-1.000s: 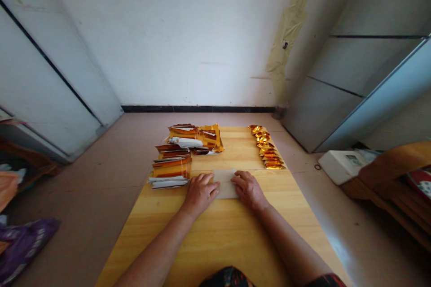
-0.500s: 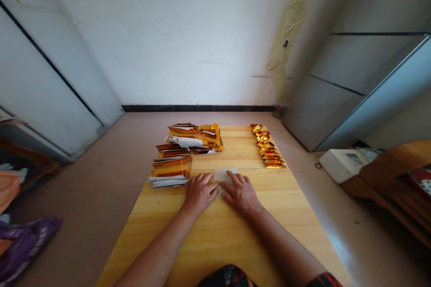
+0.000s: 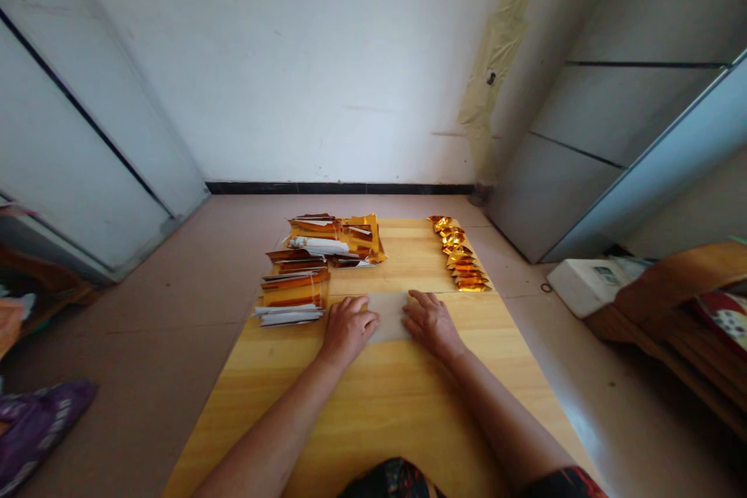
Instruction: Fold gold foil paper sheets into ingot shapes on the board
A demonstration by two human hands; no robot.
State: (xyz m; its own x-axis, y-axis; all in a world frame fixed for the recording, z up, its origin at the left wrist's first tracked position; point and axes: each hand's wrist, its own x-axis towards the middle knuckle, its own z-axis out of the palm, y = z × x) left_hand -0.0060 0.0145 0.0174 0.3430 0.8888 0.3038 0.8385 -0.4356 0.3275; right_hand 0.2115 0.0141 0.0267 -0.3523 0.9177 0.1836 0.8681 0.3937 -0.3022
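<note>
A pale greyish-white sheet of paper lies flat on the wooden table in front of me. At its left edge rests my left hand, palm down, fingers stretched forward and the thumb touching the sheet. My right hand lies at the right edge with its fingers apart, the fingertips on or just beside the paper. Close by on the left are bundles of gold foil paper with white backs. Folded shiny gold foil pieces stand in a row at the far right.
More gold foil bundles sit at the table's far left. Beyond is a white wall with a taped strip. A grey cabinet and a white box stand right. A purple bag lies left on the floor.
My right hand has slid to the right, away from my left hand, uncovering more of the pale sheet. My left hand stays nearly in place. The view has shifted slightly.
</note>
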